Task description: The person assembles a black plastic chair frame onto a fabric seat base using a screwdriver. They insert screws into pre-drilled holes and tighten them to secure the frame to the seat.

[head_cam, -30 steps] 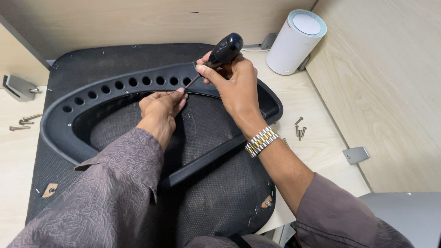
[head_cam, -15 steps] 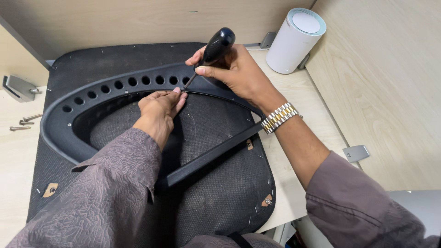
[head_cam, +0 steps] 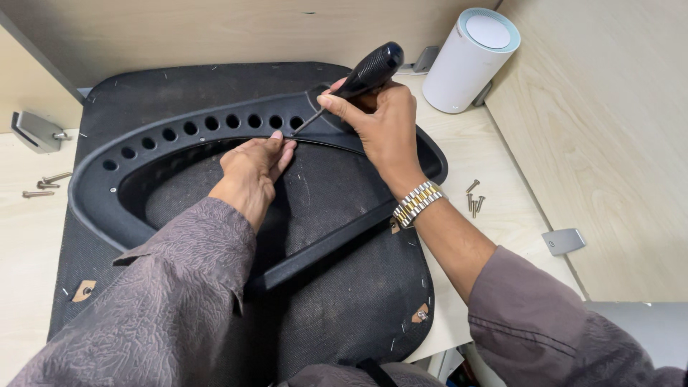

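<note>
A black curved plastic frame with a row of round holes lies on a black mesh chair pad. My right hand is closed around the black handle of a screwdriver. Its metal tip points down to the frame's top edge, close to the holes. My left hand rests flat against the inner edge of the frame, fingertips just below the screwdriver tip. A metal watch sits on my right wrist.
A white cylinder stands at the back right. Loose screws lie on the wooden table right of the pad, and more screws lie at the left. A metal bracket sits far left, a small grey plate at right.
My right hand has shifted with the screwdriver and tilted its handle further to the right. The left hand has stayed on the frame.
</note>
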